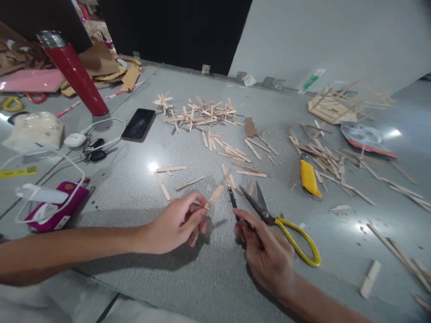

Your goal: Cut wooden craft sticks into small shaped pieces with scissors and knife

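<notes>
Between the thumb and fingers of my left hand is a short wooden craft stick, its rounded end pointing up and away; a dark mark shows beside the fingertips. My right hand grips a slim black craft knife, index finger along its handle. The metal tip lies near a loose craft stick, apart from the held one; whether it touches the loose one I cannot tell. Scissors with yellow handles lie spread just beyond my right hand. A thin pointed stick piece rests past my left hand.
Piles of craft sticks lie at the back and right. A yellow-cased tool and a stick frame are on the right. Leftward are a phone, keys, a purple power bank and a red bottle.
</notes>
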### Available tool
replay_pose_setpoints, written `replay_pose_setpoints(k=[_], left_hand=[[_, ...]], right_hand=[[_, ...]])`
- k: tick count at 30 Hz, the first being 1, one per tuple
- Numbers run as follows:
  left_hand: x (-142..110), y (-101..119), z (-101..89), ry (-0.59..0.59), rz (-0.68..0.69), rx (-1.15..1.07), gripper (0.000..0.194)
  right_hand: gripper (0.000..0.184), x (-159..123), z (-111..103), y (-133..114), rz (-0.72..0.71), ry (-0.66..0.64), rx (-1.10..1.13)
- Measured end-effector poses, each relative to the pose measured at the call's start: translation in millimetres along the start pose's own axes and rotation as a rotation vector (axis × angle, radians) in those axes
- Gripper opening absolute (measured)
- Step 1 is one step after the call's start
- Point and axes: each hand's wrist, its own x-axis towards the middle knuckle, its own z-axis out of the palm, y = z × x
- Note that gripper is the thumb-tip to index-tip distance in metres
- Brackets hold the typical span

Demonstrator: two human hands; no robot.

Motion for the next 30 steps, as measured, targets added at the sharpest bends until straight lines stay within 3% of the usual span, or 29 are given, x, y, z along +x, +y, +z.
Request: replay_pose_setpoints(k=[9, 12, 16, 19, 30], left_hand=[[1, -3, 0.6, 0.046, 0.017, 0.034, 0.015], [1, -4, 0.8, 0.059, 0.013, 0.055, 0.02], [2, -4, 0.3, 0.068, -0.016, 0.108, 0.026], [2, -4, 0.2, 0.056, -0.004, 0.165, 0.027], [1, -4, 2.8, 0.046, 0.103, 0.29, 0.025]], right_hand=[[0.024, 2, 6, 1, 0.041, -0.003, -0.089], [0.03, 0, 4, -3, 0.089, -0.033, 0.087], [0.028, -1, 2, -13, 0.297, -0.219, 0.434], [0.025, 1, 1, -20, 0.381, -0.269, 0.526], [0.024, 4, 5, -22, 0.281, -0.243, 0.427]])
